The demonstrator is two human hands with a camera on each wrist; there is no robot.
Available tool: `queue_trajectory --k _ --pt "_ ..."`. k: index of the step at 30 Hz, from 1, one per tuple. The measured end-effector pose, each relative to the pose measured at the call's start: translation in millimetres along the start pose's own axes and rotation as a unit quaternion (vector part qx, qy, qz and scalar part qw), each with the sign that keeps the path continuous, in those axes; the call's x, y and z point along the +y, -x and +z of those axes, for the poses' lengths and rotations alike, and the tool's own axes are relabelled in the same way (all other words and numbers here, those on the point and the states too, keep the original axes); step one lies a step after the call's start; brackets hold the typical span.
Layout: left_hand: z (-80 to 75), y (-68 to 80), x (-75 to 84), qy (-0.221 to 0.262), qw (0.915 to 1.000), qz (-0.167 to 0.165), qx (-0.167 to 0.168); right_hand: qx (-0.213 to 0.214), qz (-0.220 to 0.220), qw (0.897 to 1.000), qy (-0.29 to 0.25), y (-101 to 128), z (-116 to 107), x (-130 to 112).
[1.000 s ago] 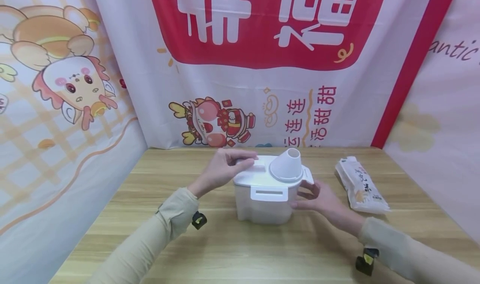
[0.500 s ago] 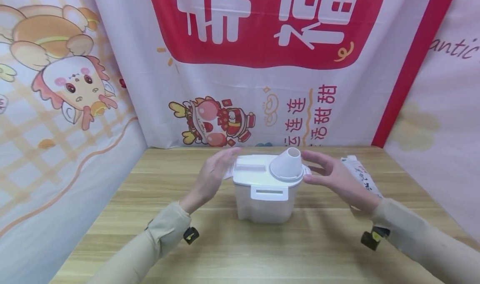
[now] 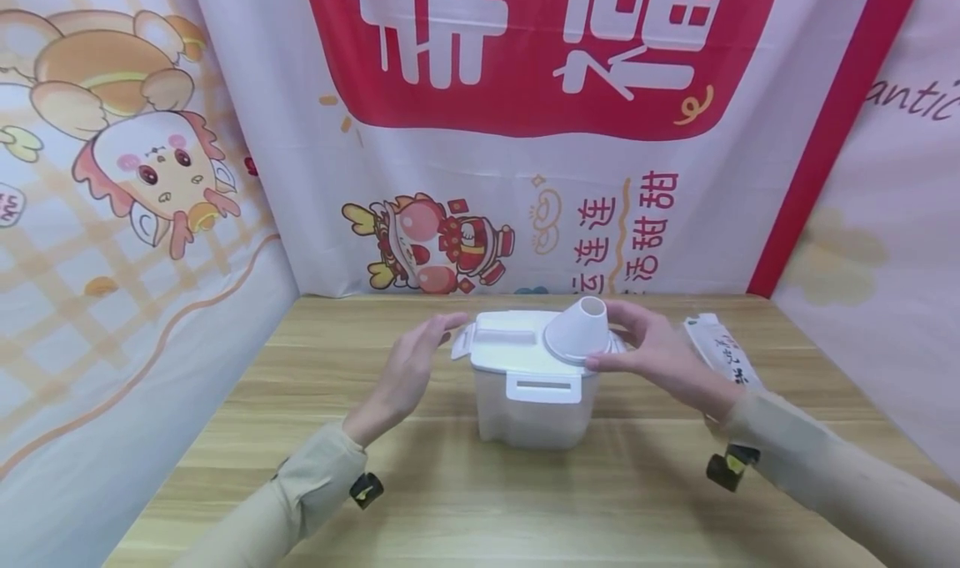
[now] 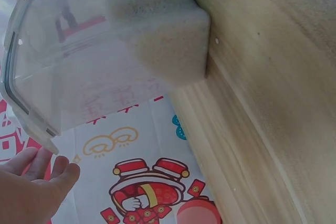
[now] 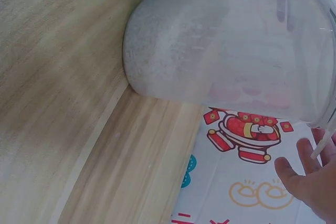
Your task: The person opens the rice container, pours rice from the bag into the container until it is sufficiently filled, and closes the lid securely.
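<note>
One white box [image 3: 534,414] is standing on the desk [image 3: 450,510], just below and right of the frame's centre, with one cone [image 3: 576,332] topping its lid [image 3: 495,354]. Two hands are flanking it: the right hand [image 3: 656,351] is gripping the cone between curved thumb and fingers; the left hand [image 3: 401,376], fingers loosely extended, is hovering by one flap [image 3: 463,342], contact unclear. One bag [image 3: 720,349] is lying centre-right.

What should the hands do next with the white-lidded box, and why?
Maybe the left hand should gently hold the lid's left end. The left flap sticks out from the container, the left hand is right beside it, and the right hand is at the cone's end.
</note>
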State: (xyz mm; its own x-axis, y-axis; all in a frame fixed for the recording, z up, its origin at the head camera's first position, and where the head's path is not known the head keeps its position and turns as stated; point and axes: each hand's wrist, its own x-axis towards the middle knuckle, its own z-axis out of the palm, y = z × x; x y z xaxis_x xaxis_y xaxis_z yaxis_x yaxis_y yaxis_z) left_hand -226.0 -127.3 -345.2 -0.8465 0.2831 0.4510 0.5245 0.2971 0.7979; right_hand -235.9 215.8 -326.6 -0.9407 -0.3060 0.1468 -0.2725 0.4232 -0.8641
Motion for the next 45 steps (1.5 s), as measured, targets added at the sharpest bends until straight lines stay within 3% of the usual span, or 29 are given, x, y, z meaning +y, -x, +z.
queue_trajectory --k 14,23,28,40,45 --pt "-3.4 6.7 -7.8 0.028 0.9995 -0.009 -0.009 -0.012 0.008 1.0 0.001 -3.5 3.5 0.6" --pt "-1.4 18.4 -8.4 -0.013 0.9998 -0.017 0.007 -0.015 0.004 1.0 0.016 -4.5 3.6 3.5" --pt "-1.9 19.7 -8.2 -0.028 0.9996 -0.004 0.009 -0.013 0.006 1.0 0.016 -4.4 2.6 2.9" --pt "0.0 27.1 -6.2 -0.022 0.9996 0.015 0.008 -0.013 0.003 1.0 0.005 -3.5 0.2 4.2" --pt "-0.1 29.0 -4.6 -0.032 0.9993 0.017 -0.007 -0.015 0.008 1.0 0.008 -3.4 1.4 4.0"
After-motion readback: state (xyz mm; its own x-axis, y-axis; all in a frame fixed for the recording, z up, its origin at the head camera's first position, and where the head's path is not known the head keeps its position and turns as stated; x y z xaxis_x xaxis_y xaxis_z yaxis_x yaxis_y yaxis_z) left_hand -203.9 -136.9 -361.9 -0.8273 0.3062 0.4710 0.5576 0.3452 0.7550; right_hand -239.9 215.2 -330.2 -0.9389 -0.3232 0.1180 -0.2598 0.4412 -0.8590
